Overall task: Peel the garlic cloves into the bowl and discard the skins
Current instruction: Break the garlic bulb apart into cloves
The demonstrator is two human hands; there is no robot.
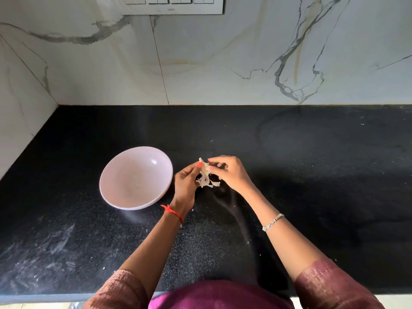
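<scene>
Black counter (312,175) bears a pink bowl (133,175) beside left hand (186,184) and right hand (229,172), fingers (215,160) pinching garlic (204,172).

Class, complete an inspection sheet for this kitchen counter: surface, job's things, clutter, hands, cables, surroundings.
Surface: black speckled counter, pale dusty smears at its near left.
Job's things: pink bowl left of the hands, nearly empty; garlic with loose skins held above the counter, outside the bowl.
Clutter: tiny white flecks on the counter.
Hands: left hand and right hand both pinch the garlic.
Cables: nothing seen.
Surroundings: marble wall behind; switch panel at top.
</scene>
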